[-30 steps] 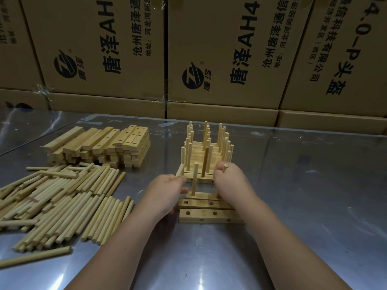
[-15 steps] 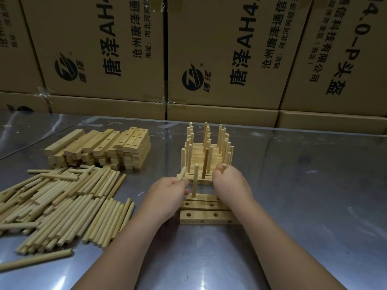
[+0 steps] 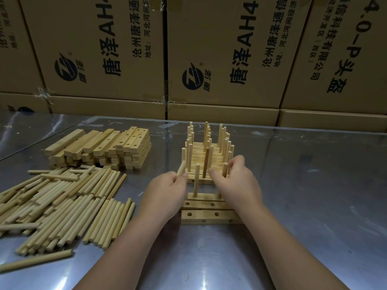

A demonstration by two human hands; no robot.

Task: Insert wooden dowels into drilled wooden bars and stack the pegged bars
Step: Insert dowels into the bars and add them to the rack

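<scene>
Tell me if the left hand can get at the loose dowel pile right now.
Probably yes. The dowel pile lies on the table just to the left of the left hand, with nothing between them. But its fingers pinch a dowel, so it would likely seat that first.

The loose dowels [image 3: 62,201] are pale straw-yellow wood. The drilled bars [image 3: 209,215] are light honey, dotted with dark round holes. One upright dowel [image 3: 206,162] in the pegged stack [image 3: 199,152] is darker brown. The tabletop [image 3: 314,185] is glossy silver-grey. The cardboard boxes [image 3: 230,28] are tan with black print and a round black logo [image 3: 192,77].
</scene>
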